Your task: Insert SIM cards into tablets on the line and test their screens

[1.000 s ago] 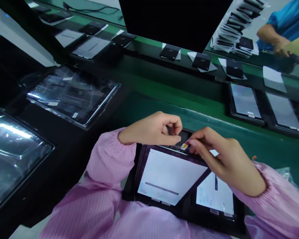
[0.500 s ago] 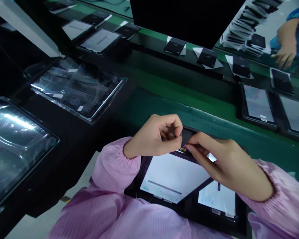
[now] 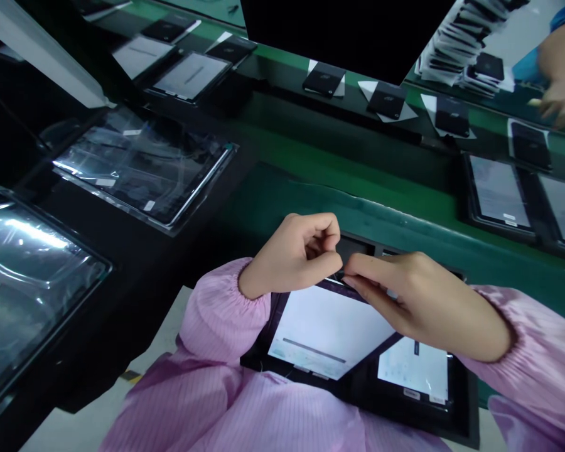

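A tablet with a lit white screen (image 3: 327,329) lies tilted on a black tray (image 3: 456,417) in front of me, partly over a second lit tablet (image 3: 417,370). My left hand (image 3: 294,254) is curled in a pinch at the upper tablet's far edge. My right hand (image 3: 414,298) pinches at the same spot, fingertips touching the left ones. What they grip is hidden between the fingers. Both arms wear pink ribbed sleeves.
A green conveyor belt (image 3: 358,169) carries small black devices on white sheets (image 3: 322,78) and trays of tablets (image 3: 499,188). Clear plastic-wrapped trays (image 3: 141,166) sit on the left. Another person's hand (image 3: 558,100) works at the far right by a stack of devices (image 3: 466,37).
My fingertips have closed together over the small red-and-yellow tab, which no longer shows. The view shifted slightly. The other person's hand moved right.
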Motion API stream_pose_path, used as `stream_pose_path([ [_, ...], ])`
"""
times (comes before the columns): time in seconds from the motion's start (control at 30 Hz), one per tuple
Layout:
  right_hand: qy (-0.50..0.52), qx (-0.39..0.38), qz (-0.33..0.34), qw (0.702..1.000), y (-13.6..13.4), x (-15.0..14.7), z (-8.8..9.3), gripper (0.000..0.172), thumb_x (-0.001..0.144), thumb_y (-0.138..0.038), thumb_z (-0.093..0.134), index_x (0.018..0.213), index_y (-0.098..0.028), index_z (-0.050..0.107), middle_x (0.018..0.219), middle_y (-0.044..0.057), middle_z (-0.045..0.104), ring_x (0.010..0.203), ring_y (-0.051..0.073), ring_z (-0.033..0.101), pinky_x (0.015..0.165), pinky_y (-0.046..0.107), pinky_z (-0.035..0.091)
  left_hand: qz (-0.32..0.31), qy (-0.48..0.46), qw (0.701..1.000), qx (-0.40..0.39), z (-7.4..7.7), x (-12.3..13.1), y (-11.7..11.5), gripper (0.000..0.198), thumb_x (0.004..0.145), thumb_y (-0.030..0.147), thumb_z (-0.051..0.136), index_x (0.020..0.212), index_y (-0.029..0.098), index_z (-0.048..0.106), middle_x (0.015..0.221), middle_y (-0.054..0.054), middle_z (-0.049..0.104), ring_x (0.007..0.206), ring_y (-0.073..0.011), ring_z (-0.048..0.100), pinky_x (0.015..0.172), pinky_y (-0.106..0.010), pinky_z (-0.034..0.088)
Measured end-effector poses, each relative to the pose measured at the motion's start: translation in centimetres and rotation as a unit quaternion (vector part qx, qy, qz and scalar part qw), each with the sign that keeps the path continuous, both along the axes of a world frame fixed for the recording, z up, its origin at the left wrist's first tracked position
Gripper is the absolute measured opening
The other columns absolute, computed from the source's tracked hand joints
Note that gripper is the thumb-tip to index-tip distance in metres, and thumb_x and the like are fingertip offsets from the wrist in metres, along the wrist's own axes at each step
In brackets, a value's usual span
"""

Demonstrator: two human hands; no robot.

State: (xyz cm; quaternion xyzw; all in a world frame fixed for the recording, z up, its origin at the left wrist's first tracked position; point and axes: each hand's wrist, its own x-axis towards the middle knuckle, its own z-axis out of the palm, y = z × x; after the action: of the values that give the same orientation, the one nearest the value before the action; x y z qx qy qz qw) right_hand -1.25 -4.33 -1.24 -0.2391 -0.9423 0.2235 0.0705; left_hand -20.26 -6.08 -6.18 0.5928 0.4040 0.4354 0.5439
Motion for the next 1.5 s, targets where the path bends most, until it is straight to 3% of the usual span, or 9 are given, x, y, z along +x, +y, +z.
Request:
stream_pose_path([
  [0.27, 0.028, -0.140, -0.135, 0.980, 2.4, 2.1, -1.5, 0.027, 0.099, -0.040, 0.044, 0.108, -0.017, 0.057, 0.073, 0.000, 0.065, 0.057, 0.010, 0.059, 0.053, 0.021, 0.044, 0.060, -0.001, 0.998, -0.037, -1.2, 0.2, 1.8, 0.016, 0.067, 0.012, 0.054, 0.065, 0.019, 0.039, 0.067, 0.002, 0.063, 0.051, -0.0062, 0.053, 0.048, -0.017, 0.041],
  [0.5, 0.163, -0.140, -0.573, 0.791, 3.6, 21.4, -6.2, 0.048, 0.097, -0.054, 0.040, 0.113, -0.012, 0.057, 0.103, 0.016, 0.069, 0.091, 0.017, 0.067, 0.081, 0.028, 0.053, 0.151, 0.101, 0.977, -0.108, -5.9, 0.1, 10.5, 0.011, 0.060, 0.019, 0.056, 0.061, 0.017, 0.045, 0.066, 0.001, 0.065, 0.045, -0.0073, 0.055, 0.044, -0.017, 0.043],
  [0.7, 0.066, -0.071, -0.716, 0.692, -0.5, 32.9, -13.0, 0.024, 0.084, -0.040, 0.060, 0.087, -0.016, 0.063, 0.083, 0.013, 0.070, 0.071, 0.019, 0.062, 0.074, 0.036, 0.050, 0.166, 0.192, 0.964, -0.075, -8.7, 1.2, 17.9, 0.012, 0.072, 0.027, 0.052, 0.067, 0.018, 0.045, 0.071, -0.003, 0.067, 0.050, -0.0109, 0.058, 0.047, -0.020, 0.044],
  [0.8, 0.052, -0.090, -0.701, 0.706, -0.1, 34.1, -15.9, 0.022, 0.074, -0.037, 0.067, 0.088, -0.019, 0.064, 0.081, 0.008, 0.070, 0.070, 0.019, 0.061, 0.073, 0.035, 0.049, 0.149, 0.263, 0.953, -0.031, -8.1, 2.2, 18.2, 0.023, 0.085, 0.038, 0.046, 0.085, 0.017, 0.056, 0.097, -0.010, 0.071, 0.081, -0.0218, 0.069, 0.075, -0.036, 0.056],
  [0.9, 0.052, -0.112, -0.675, 0.727, 1.4, 34.7, -17.8, 0.028, 0.067, -0.041, 0.070, 0.085, -0.021, 0.064, 0.076, 0.004, 0.068, 0.070, 0.019, 0.061, 0.071, 0.034, 0.048, 0.148, 0.343, 0.923, 0.096, -6.4, 5.2, 16.1, 0.025, 0.088, 0.036, 0.048, 0.099, 0.018, 0.061, 0.120, -0.010, 0.064, 0.118, -0.0286, 0.056, 0.106, -0.048, 0.038],
  [1.0, 0.053, -0.133, -0.660, 0.737, 2.5, 35.4, -18.8, 0.030, 0.062, -0.047, 0.072, 0.074, -0.022, 0.061, 0.070, 0.003, 0.066, 0.065, 0.019, 0.059, 0.065, 0.033, 0.045, 0.030, 0.416, 0.881, 0.225, -5.8, 10.8, 12.9, 0.021, 0.088, 0.034, 0.052, 0.090, 0.020, 0.068, 0.102, -0.007, 0.066, 0.105, -0.0260, 0.056, 0.098, -0.043, 0.039],
  [1.17, 0.090, -0.186, -0.635, 0.745, 2.7, 36.2, -18.5, 0.048, 0.056, -0.066, 0.071, 0.067, -0.021, 0.062, 0.065, 0.004, 0.067, 0.059, 0.017, 0.058, 0.059, 0.032, 0.046, -0.186, 0.526, 0.746, 0.362, -8.9, 18.8, 8.9, 0.033, 0.094, 0.026, 0.041, 0.079, 0.012, 0.067, 0.080, -0.011, 0.060, 0.076, -0.0220, 0.051, 0.070, -0.037, 0.038],
  [1.33, 0.175, -0.211, -0.606, 0.747, 2.1, 35.0, -15.4, 0.060, 0.058, -0.077, 0.068, 0.073, -0.018, 0.067, 0.072, 0.007, 0.070, 0.064, 0.019, 0.064, 0.064, 0.034, 0.055, -0.155, 0.523, 0.773, 0.324, -10.2, 19.4, 8.5, 0.024, 0.089, 0.023, 0.044, 0.075, 0.012, 0.060, 0.080, -0.011, 0.057, 0.077, -0.0225, 0.051, 0.072, -0.038, 0.040],
  [1.5, 0.239, -0.102, -0.579, 0.773, 0.3, 31.5, -10.0, 0.036, 0.074, -0.055, 0.073, 0.080, -0.020, 0.073, 0.071, 0.004, 0.073, 0.066, 0.017, 0.068, 0.067, 0.028, 0.055, -0.184, 0.441, 0.839, 0.260, -6.0, 18.7, 8.6, 0.020, 0.090, 0.015, 0.038, 0.073, 0.017, 0.049, 0.090, -0.006, 0.058, 0.074, -0.0132, 0.053, 0.069, -0.028, 0.045],
])
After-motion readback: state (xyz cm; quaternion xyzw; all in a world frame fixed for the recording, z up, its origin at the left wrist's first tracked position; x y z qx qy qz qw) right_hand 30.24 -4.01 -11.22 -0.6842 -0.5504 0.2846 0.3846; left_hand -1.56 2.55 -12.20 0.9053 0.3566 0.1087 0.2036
